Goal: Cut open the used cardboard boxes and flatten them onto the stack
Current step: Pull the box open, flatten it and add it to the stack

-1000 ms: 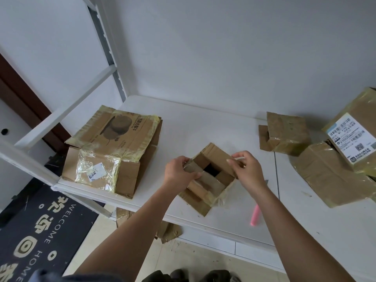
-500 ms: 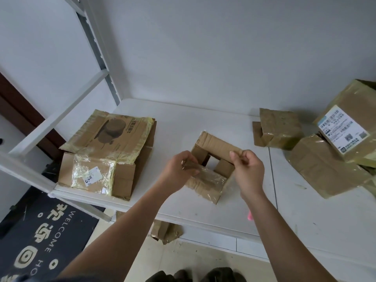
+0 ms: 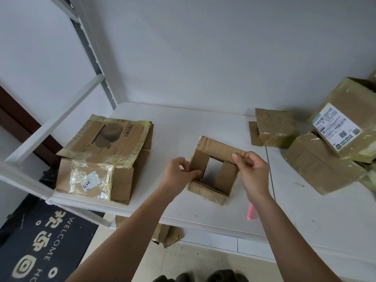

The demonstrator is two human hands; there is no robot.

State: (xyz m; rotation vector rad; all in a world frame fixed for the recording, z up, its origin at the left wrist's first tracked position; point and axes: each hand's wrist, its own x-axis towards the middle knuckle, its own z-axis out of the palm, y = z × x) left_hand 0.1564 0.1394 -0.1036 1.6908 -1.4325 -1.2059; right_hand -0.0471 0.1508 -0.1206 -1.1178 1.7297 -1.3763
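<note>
below the left hand (image 3: 179,174), a dark mat (image 3: 42,239) reads "welcome". both hands pinch an opened box (image 3: 213,169) on the white table (image 3: 183,208), the right hand (image 3: 252,174) at its far flap. left of them, the flattened stack (image 3: 105,155) shows a printed drum. right, a labelled box (image 3: 343,119) carries barcodes. beyond, a plain wall (image 3: 203,47).

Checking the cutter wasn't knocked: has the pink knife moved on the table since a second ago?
No. The pink knife lies by the same table seam, near the front edge, beneath the right hand.
</note>
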